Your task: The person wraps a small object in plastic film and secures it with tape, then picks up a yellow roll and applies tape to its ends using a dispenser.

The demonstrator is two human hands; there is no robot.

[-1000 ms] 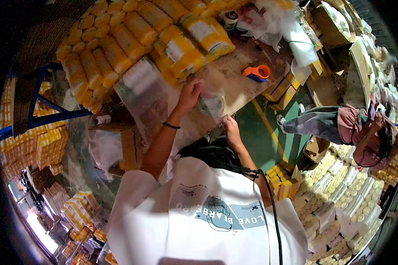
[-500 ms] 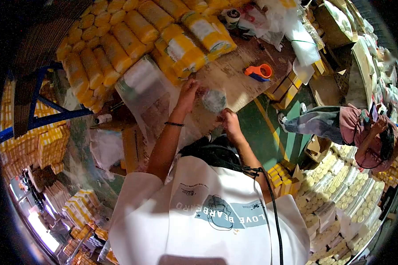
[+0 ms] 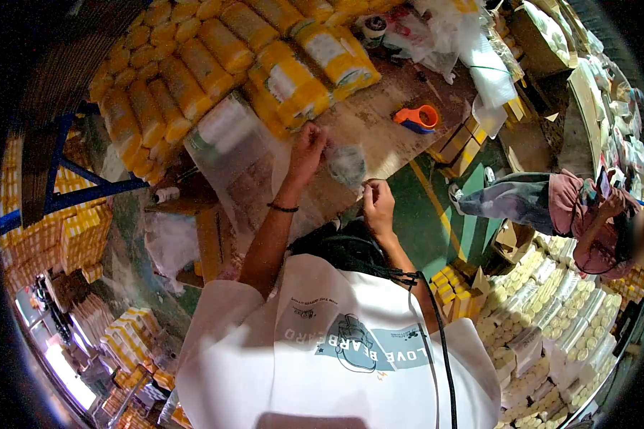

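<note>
A clear, round plastic item [image 3: 348,166] lies over the wooden tabletop [image 3: 386,143] between my two hands. My left hand [image 3: 308,151] is at its upper left with the fingers bent together; what they pinch, if anything, is too small to name. At the item's lower right edge, my right hand [image 3: 378,200] has its fingers curled in, and their hold is also unclear. Clear plastic bags [image 3: 236,139] lie beside my left forearm. Beyond my left hand are yellow wrapped packs [image 3: 286,82].
An orange and blue tape dispenser [image 3: 416,119] rests on the table's right part. Stacked yellow packs [image 3: 211,57] line the far edge. A person [image 3: 579,214] holding a phone is at the right. Cartons [image 3: 461,146] and white bundled stacks [image 3: 558,322] stand right.
My right hand has shifted slightly right, and its fingers have turned upward near the item's edge. My left hand has moved only a little.
</note>
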